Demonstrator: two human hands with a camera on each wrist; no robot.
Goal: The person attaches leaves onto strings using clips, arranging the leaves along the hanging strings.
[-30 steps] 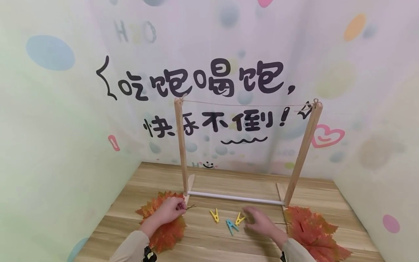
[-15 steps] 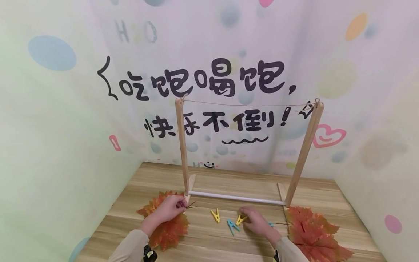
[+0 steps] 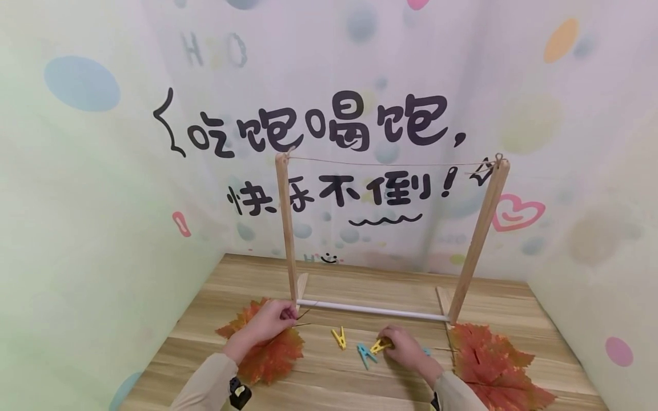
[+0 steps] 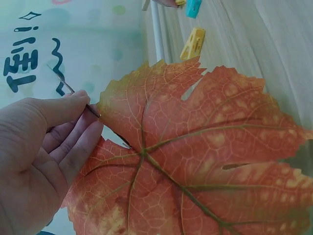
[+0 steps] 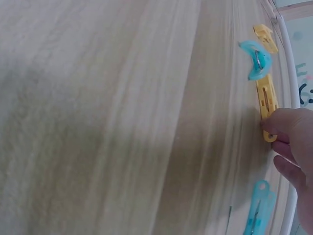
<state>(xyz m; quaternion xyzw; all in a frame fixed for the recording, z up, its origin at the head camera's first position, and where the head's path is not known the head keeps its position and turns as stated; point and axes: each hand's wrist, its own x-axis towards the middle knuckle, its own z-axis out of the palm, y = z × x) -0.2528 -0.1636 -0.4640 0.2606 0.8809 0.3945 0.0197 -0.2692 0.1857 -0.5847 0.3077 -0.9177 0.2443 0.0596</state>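
Note:
My left hand (image 3: 275, 319) pinches the thin dark stem (image 4: 92, 110) of an orange-red artificial maple leaf (image 4: 171, 147) between thumb and fingertips. In the head view another leaf of this kind shows under that hand. My right hand (image 3: 403, 345) grips one end of a yellow clothespin (image 5: 265, 100) between thumb and fingers, low at the table. Right beside that clothespin is a blue clothespin (image 3: 366, 355). A second yellow clothespin (image 3: 338, 338) lies further left. Another blue clothespin (image 5: 259, 210) is partly hidden behind the right hand in the head view.
A wooden frame stands behind the hands, with a left post (image 3: 285, 228), a right post (image 3: 478, 240), a string (image 3: 380, 164) across the top and a white rod (image 3: 370, 310) below. More red leaves (image 3: 488, 365) lie at the right on the wooden table (image 3: 319, 382).
My right hand has come in from the right and taken hold of the yellow clothespin. The left hand has shifted slightly right and up, drawing the leaf and its stem along.

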